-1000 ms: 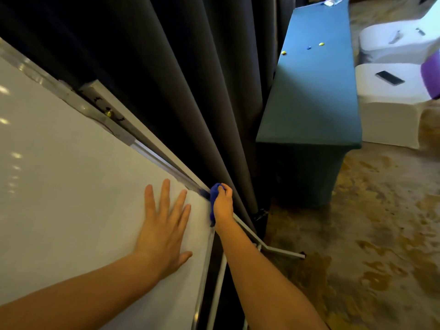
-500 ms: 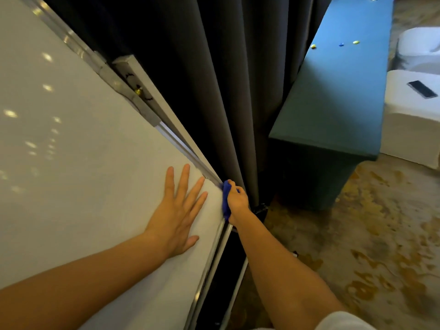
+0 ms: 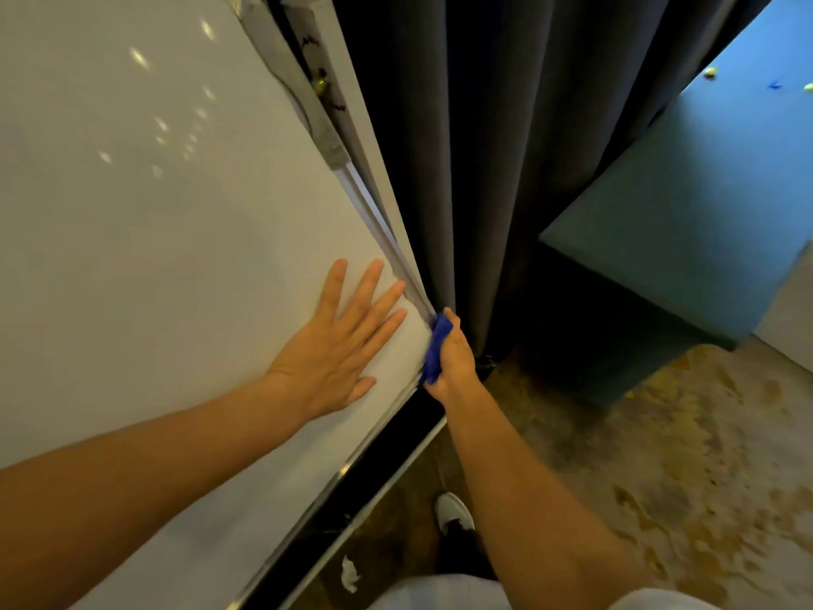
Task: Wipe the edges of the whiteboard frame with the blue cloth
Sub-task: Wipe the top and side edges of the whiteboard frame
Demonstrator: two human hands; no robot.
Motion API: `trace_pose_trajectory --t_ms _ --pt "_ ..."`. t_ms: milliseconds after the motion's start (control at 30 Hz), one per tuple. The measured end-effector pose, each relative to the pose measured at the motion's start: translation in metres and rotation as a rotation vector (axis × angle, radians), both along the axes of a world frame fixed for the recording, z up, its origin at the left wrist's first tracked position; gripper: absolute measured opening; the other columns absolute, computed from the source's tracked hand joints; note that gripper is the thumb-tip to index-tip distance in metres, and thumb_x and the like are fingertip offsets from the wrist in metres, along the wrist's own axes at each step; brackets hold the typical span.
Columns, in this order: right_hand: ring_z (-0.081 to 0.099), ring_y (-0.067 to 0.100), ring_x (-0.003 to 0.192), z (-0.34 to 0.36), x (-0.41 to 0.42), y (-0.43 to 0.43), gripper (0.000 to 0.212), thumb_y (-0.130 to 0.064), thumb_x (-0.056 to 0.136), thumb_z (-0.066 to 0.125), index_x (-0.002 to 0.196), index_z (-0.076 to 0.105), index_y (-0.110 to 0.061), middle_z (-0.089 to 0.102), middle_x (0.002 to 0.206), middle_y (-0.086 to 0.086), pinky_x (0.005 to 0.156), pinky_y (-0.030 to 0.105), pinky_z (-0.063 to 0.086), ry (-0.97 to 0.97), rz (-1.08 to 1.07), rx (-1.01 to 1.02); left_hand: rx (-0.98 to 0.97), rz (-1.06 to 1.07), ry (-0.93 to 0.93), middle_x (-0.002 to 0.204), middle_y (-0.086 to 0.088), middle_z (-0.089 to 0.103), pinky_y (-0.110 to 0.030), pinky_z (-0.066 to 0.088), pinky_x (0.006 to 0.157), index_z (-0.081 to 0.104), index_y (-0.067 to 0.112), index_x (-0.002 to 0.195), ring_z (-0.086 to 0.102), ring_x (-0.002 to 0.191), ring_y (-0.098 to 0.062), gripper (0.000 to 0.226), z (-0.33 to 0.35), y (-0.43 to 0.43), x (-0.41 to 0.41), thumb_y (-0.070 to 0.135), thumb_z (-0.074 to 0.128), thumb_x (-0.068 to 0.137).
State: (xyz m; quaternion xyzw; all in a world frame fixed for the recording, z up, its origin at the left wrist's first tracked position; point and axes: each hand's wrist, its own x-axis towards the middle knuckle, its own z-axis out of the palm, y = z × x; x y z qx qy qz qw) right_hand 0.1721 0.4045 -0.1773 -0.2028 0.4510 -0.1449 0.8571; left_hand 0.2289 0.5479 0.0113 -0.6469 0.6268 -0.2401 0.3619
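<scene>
Left hand (image 3: 338, 345) is lying flat, fingers spread, on the whiteboard (image 3: 154, 257), likely bracing it. Right hand (image 3: 455, 361), grip pinching the blue cloth (image 3: 435, 347), is pressing it against the frame's (image 3: 387, 244) lower corner.

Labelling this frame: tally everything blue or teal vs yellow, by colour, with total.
Blue: 2, the blue cloth in the right hand and a small blue piece on the table
Teal: 1, the table
Yellow: 2, small pieces on the table
Total: 5
</scene>
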Motion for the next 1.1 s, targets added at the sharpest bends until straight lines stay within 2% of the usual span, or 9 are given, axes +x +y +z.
trace_pose_trajectory --t_ms 200,333,567,733,867,933,1000,1067,1100 --pt "0.061 0.040 0.118 0.005 -0.045 0.006 0.053 -0.055 0.090 0.061 0.118 0.066 -0.010 0.065 0.127 0.020 0.100 0.058 0.049 -0.015 -0.061 0.056 0.004 -0.008 -0.001 0.157 -0.027 -0.016 -0.078 -0.010 0.104 -0.003 0.013 0.153 -0.020 0.137 -0.058 0.091 0.000 0.005 -0.039 0.070 0.017 0.086" --pt "0.067 0.039 0.102 0.021 -0.083 0.004 0.049 -0.056 0.088 0.064 0.111 0.066 -0.013 0.070 0.113 0.019 0.089 0.060 0.055 0.116 -0.027 0.011 0.015 -0.009 0.048 0.160 -0.024 -0.010 -0.077 -0.010 0.105 0.001 0.017 0.154 -0.021 0.138 -0.057 0.091 0.008 0.008 -0.070 0.071 0.020 0.084" --pt "0.063 0.038 0.093 0.051 -0.136 -0.005 0.051 -0.065 0.083 0.063 0.090 0.060 -0.014 0.063 0.088 0.013 0.085 0.054 0.054 0.307 0.073 -0.060 0.068 -0.125 0.194 0.160 0.000 0.025 -0.075 -0.010 0.105 0.036 0.034 0.145 -0.008 0.145 -0.046 0.075 0.030 0.007 -0.104 0.072 0.023 0.081" --pt "0.060 0.040 0.112 0.062 -0.152 0.002 0.060 -0.062 0.089 0.055 0.124 0.058 -0.014 0.062 0.123 0.020 0.093 0.059 0.050 0.215 0.219 0.039 -0.069 0.028 0.338 0.154 0.007 0.036 -0.066 -0.009 0.112 0.053 0.036 0.133 -0.002 0.149 -0.035 0.058 0.028 0.019 -0.128 0.060 0.036 0.083" --pt "0.061 0.037 0.092 0.067 -0.153 -0.004 0.054 -0.051 0.097 0.049 0.133 0.055 -0.011 0.065 0.108 0.018 0.063 0.048 0.054 0.066 0.310 0.072 -0.652 0.294 0.820 0.124 0.003 0.068 -0.056 0.024 0.115 0.075 0.027 0.098 0.042 0.136 -0.029 0.026 -0.026 0.018 -0.192 0.036 0.057 0.082" --pt "0.063 0.034 0.088 0.065 -0.153 -0.013 0.054 -0.051 0.099 0.046 0.132 0.056 -0.010 0.066 0.104 0.016 0.060 0.046 0.059 -0.004 0.378 0.078 -1.021 0.559 1.212 0.094 0.007 0.075 -0.043 0.052 0.091 0.075 0.027 0.085 0.065 0.097 -0.014 0.014 -0.063 0.013 -0.235 0.029 0.061 0.083" --pt "0.064 0.033 0.091 0.062 -0.154 -0.025 0.049 -0.053 0.098 0.048 0.121 0.062 -0.011 0.068 0.100 0.014 0.076 0.049 0.059 -0.017 0.446 0.132 -1.406 0.963 1.539 0.076 0.007 0.073 -0.036 0.055 0.070 0.071 0.027 0.077 0.066 0.069 -0.007 0.011 -0.092 0.003 -0.266 0.032 0.065 0.085" --pt "0.067 0.034 0.094 0.058 -0.156 -0.038 0.044 -0.051 0.098 0.050 0.108 0.064 -0.010 0.071 0.094 0.014 0.082 0.053 0.058 0.003 0.535 0.146 -1.953 1.434 1.960 0.089 -0.005 0.074 -0.042 0.056 0.077 0.070 0.023 0.087 0.069 0.078 -0.018 0.017 -0.107 -0.010 -0.273 0.039 0.069 0.084" --pt "0.069 0.032 0.088 0.055 -0.156 -0.046 0.042 -0.049 0.099 0.050 0.103 0.064 -0.011 0.072 0.087 0.013 0.074 0.051 0.061 0.008 0.582 0.136 -2.269 1.548 2.235 0.101 -0.011 0.070 -0.046 0.054 0.085 0.066 0.017 0.098 0.068 0.091 -0.026 0.031 -0.109 -0.020 -0.271 0.043 0.070 0.082"
